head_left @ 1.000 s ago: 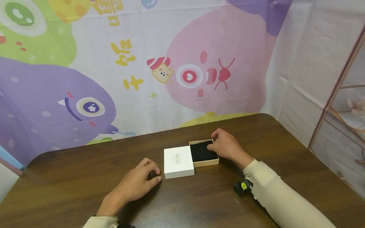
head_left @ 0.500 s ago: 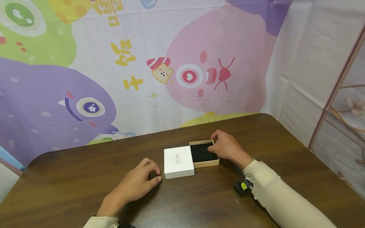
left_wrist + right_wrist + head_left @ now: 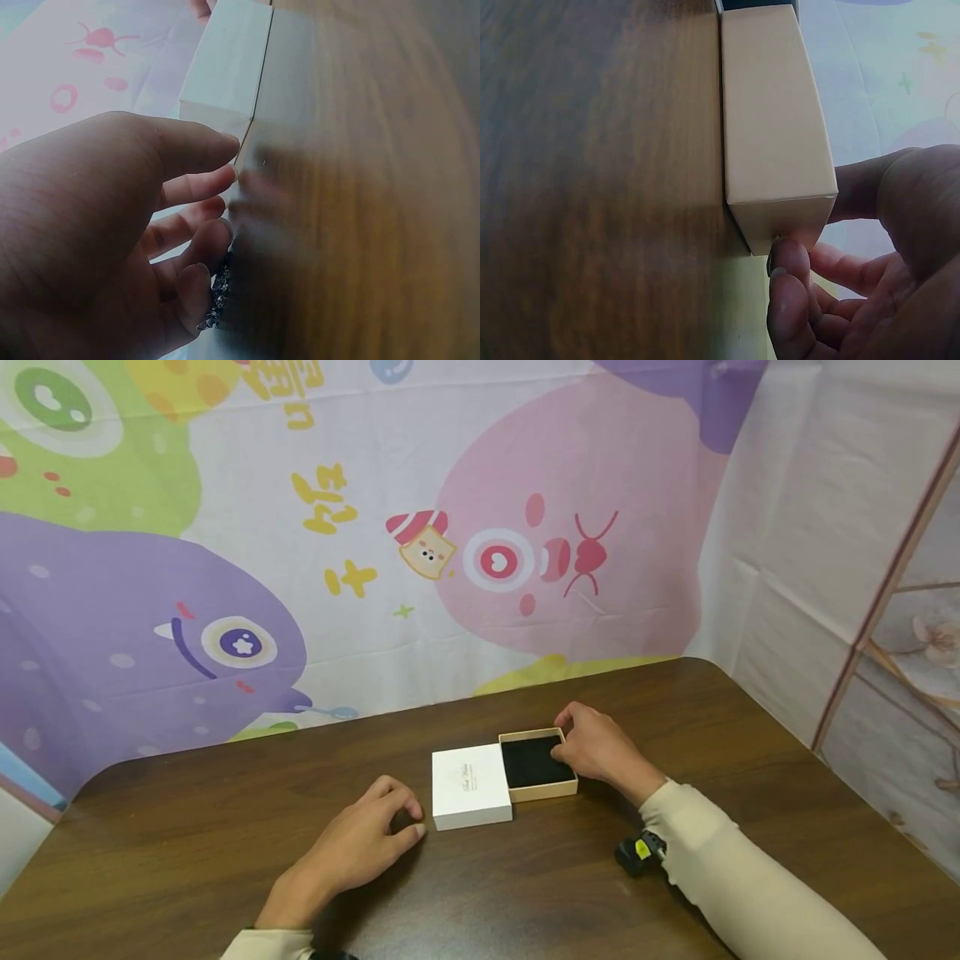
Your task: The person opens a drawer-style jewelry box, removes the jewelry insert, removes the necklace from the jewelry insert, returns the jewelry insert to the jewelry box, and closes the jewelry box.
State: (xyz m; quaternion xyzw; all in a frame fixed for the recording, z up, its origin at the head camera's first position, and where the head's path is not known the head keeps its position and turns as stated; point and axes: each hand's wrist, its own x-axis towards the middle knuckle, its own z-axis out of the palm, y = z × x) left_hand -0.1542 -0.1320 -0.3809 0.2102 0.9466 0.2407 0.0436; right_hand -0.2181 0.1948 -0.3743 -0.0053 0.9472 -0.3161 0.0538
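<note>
A small gift box lies on the table, drawn apart: a white sleeve [image 3: 471,787] with printed lettering, and a tan drawer [image 3: 543,791] partly out at its right. Inside the drawer sits a black pad [image 3: 534,762]. My right hand [image 3: 600,743] pinches the drawer's right end, thumb inside over the pad, fingers against the outer wall. Left of the sleeve, my left hand [image 3: 363,839] rests by the table, thumb and index finger apart close to the box. Under its curled ring and little fingers shows a glittering beaded bracelet [image 3: 217,296], mostly hidden and unseen from the head.
Brown wood-grain table [image 3: 525,902] surrounds the box. A cartoon-printed cloth [image 3: 375,643] hangs along the far edge, and a pale floral-patterned panel [image 3: 795,568] stands at the right. A black wrist device [image 3: 636,855] sits below the right sleeve.
The black pad lies slightly lower in the drawer, and my right thumb has drawn back a little towards the right wall. My left hand stays in place.
</note>
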